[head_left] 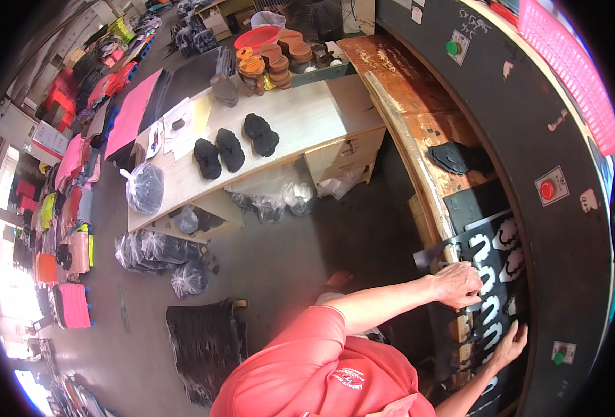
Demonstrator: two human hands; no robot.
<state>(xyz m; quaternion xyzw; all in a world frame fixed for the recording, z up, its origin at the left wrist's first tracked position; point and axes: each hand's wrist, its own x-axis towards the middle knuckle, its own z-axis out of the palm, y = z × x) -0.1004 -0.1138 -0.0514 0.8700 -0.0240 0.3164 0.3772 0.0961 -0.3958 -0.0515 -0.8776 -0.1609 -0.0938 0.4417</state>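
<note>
Black rubber sheet [492, 278] with sole-shaped holes cut through it lies on the press bed, long axis running from the person toward the far wall. Right hand [509, 345] presses flat, fingers spread, on its near end; left hand [458, 284] grips its left edge, fingers curled. Farther off, black cut soles [457, 157] sit on the orange wooden ledge [419, 111].

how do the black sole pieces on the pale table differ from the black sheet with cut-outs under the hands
The black sole pieces are small separate shapes lying loose on the pale wooden table, untouched; the black sheet with sole-shaped cut-outs is one large flat piece on the machine bed, full of holes, with the left hand and right hand on it. Both are black.
</note>
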